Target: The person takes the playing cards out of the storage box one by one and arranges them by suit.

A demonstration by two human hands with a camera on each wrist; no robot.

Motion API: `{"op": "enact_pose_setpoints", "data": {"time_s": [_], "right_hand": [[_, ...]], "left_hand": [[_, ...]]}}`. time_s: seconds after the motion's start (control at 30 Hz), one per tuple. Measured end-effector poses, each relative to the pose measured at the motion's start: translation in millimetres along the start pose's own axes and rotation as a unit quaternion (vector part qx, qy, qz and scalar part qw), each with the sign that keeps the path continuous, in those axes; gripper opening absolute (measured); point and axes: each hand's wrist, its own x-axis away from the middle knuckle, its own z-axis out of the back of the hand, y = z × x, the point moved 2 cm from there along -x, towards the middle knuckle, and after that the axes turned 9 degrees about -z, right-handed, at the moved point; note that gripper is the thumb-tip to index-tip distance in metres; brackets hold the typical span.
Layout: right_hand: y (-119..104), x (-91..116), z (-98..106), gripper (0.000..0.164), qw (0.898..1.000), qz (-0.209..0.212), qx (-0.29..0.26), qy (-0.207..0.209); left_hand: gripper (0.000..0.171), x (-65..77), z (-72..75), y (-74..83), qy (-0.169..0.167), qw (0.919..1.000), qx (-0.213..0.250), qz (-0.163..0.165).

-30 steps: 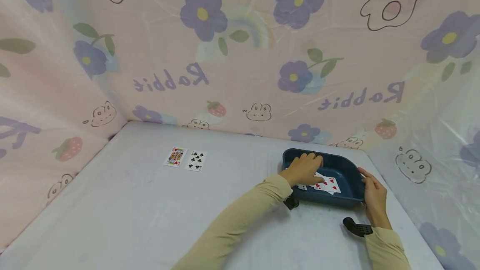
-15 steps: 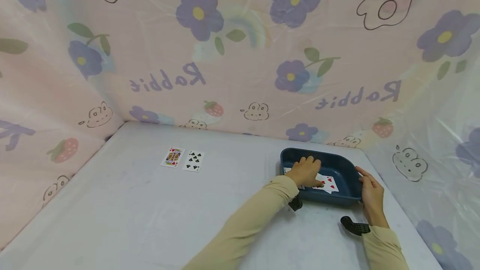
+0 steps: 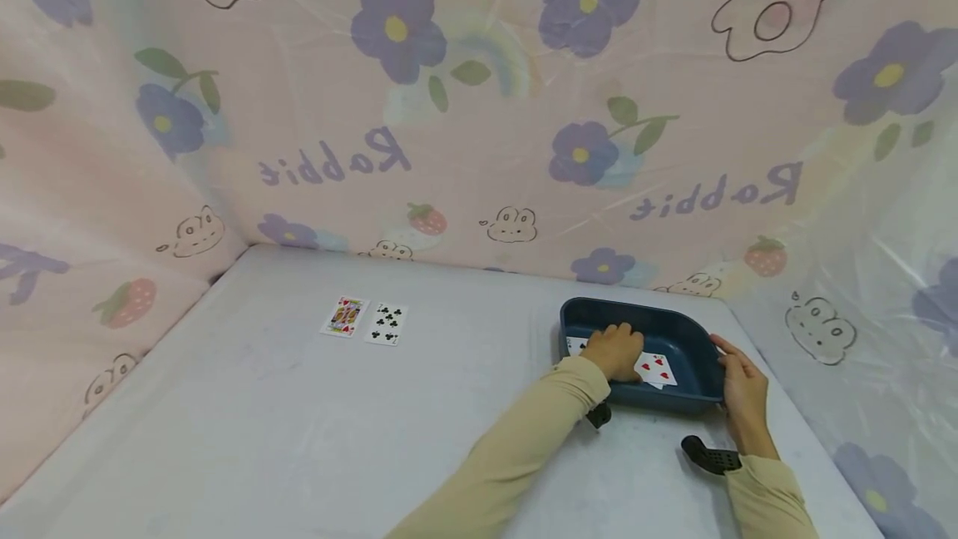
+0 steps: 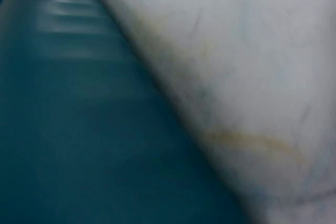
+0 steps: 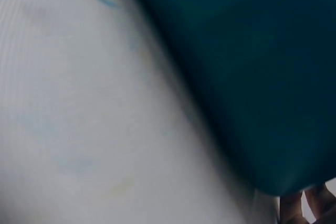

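Note:
A dark blue plastic tray (image 3: 677,398) stands at the right of the table, its wall filling much of both wrist views. My left hand (image 3: 615,352) reaches down into it, fingers bent over playing cards. A hearts card (image 3: 659,369) shows right of that hand, and a black-suited card (image 3: 575,345) peeks out on its left. Its fingertips are hidden, so whether it pinches a card cannot be seen. My right hand (image 3: 744,393) grips the tray's right end; its fingers (image 5: 290,208) show beside the tray's corner in the right wrist view.
A king of hearts (image 3: 345,317) and a clubs card (image 3: 386,324) lie face up, side by side, farther left on the white tabletop (image 3: 299,422). A patterned plastic sheet (image 3: 479,131) rises behind and at both sides. Black wrist gear (image 3: 709,457) hangs under my right wrist.
My left hand has shifted slightly right and lower inside the tray, uncovering more of the black-suited card at the left. The right hand keeps its hold; the view has shifted a little.

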Motion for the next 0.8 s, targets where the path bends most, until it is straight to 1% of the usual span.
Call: {"op": "enact_pose_setpoints", "data": {"time_s": [0.1,0.17,0.27,0.4,0.57,0.8], "right_hand": [[0.3,-0.4,-0.4,0.045,1.0,0.001,-0.005,-0.002],[0.1,-0.1,-0.4,0.046,1.0,-0.001,0.0,-0.002],[-0.2,0.0,0.2,0.046,1.0,-0.002,0.01,-0.002],[-0.2,0.4,-0.2,0.046,1.0,0.002,0.011,-0.003],[-1.2,0.6,-0.3,0.047,1.0,0.009,0.016,-0.003],[-1.6,1.1,0.3,0.047,1.0,0.004,0.007,-0.009]], "left_hand": [[0.049,-1.6,-2.9,3.4,-0.003,0.9999,-0.014,-0.006],[0.049,-2.5,-5.0,5.3,-0.004,0.9995,-0.028,-0.011],[0.045,-3.9,-7.6,7.8,-0.002,0.9993,-0.036,-0.014],[0.043,-4.5,-10.5,8.3,-0.006,0.9995,-0.028,-0.01],[0.041,-4.3,-10.3,7.9,-0.007,0.9997,-0.019,-0.014],[0.039,-6.3,-10.5,5.4,-0.008,0.9999,-0.006,-0.012]]}}
